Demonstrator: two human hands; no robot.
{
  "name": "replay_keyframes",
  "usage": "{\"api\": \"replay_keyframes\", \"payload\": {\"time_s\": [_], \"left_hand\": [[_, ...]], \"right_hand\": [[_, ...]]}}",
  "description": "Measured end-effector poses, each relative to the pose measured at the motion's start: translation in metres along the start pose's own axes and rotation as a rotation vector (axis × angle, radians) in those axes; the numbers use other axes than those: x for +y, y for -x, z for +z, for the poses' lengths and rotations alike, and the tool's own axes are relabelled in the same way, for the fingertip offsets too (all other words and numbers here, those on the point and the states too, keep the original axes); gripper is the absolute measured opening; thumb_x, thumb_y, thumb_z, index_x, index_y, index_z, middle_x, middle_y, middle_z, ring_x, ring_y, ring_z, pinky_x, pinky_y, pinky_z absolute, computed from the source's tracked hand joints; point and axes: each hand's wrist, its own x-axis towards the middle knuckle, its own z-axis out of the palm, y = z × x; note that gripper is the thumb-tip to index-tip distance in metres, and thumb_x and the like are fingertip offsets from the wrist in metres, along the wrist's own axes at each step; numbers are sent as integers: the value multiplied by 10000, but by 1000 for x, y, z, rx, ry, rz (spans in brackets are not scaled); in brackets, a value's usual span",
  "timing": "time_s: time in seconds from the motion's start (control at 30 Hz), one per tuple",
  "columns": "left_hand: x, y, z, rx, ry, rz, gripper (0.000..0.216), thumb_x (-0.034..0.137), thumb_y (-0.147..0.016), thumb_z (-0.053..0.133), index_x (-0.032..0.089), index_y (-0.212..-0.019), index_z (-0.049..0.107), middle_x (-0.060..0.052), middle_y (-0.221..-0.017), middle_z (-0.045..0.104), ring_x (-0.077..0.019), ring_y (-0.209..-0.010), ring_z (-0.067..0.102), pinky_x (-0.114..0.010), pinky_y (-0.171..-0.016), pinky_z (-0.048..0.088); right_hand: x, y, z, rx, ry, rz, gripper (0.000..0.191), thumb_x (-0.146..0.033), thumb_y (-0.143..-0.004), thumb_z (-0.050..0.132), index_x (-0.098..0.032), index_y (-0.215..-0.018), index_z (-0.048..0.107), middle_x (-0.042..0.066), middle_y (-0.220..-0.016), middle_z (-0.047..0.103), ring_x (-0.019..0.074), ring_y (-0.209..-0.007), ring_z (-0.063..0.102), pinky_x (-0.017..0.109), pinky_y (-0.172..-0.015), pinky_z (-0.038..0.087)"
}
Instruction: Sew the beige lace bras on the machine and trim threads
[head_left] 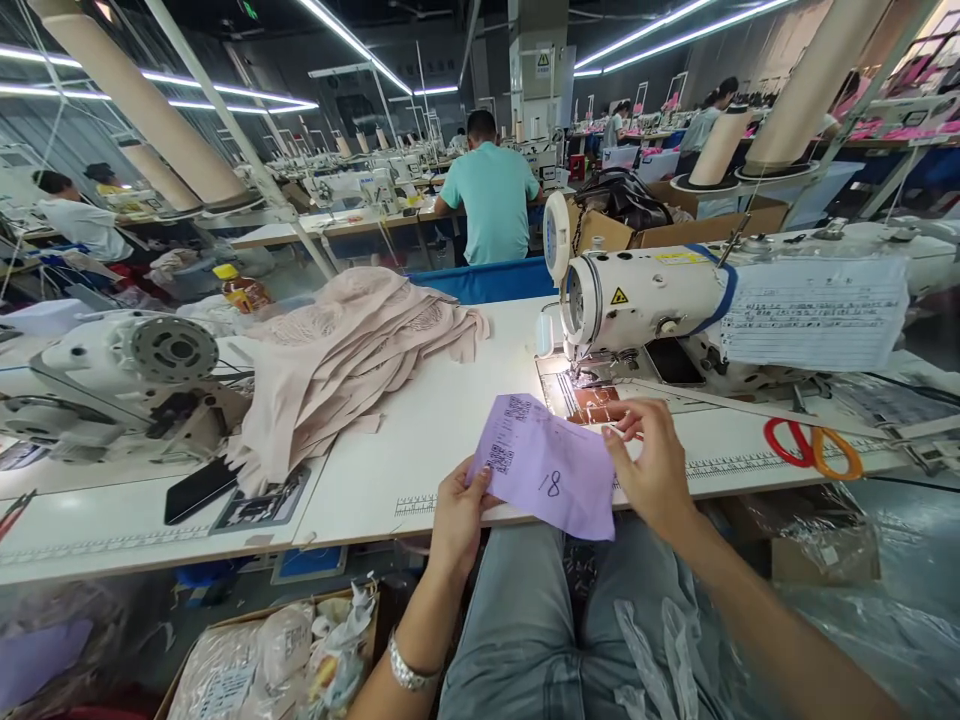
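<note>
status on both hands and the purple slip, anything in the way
Left hand pinching purple slip. Right hand near slip's right edge, grip unclear. Slip reads 18, number uncovered; scissors off to the right.

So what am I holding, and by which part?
Your left hand holds the purple paper by its lower left corner; whether your right hand grips anything is unclear.

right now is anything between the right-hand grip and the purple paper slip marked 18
Nothing visible: the right-hand grip is at the slip's right edge, though contact is unclear. The left-hand grip holds the left edge of the purple paper slip. The lit sewing machine stands beyond, not between.
</note>
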Motion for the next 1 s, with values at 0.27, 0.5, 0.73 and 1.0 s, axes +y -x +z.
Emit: {"api": "replay_keyframes", "payload": {"time_s": [0.27,0.5,0.73,1.0], "left_hand": [[-18,-15,-28,187,-875,647,531,149,-950,468,186,-1479,447,-172,-1520,472,-305,-1403,465,-537,-1137,416],[-41,1,-13,-242,-1644,1302,456,113,-990,444,99,-1444,477,-157,-1459,551,-305,-1440,409,-538,-1147,406],[-60,13,2,-160,-1810,1047,1015,601,-667,841,395,-1538,362,-161,-1591,373,-509,-1454,286,-759,-1061,334],[-72,16,24,-105,-1831,957,1185,620,-605,868,462,-1558,182,-176,-1593,362,-550,-1427,303,-823,-1000,312]], "right_hand": [[-1,47,40,-662,192,-368,396,-285,-1015,517,-173,-1391,575,134,-1450,558,300,-1359,491,540,-1132,428],[14,36,35,-712,222,-452,307,-190,-972,567,-141,-1265,643,117,-1407,602,261,-1358,505,469,-1167,394],[69,-31,-11,-314,567,64,237,-279,-1015,432,-174,-1028,645,128,-1061,683,269,-1038,625,417,-929,514],[114,-103,-27,-338,876,461,521,-449,-993,496,-11,-1274,538,308,-1246,561,397,-1095,607,496,-891,495]]}}
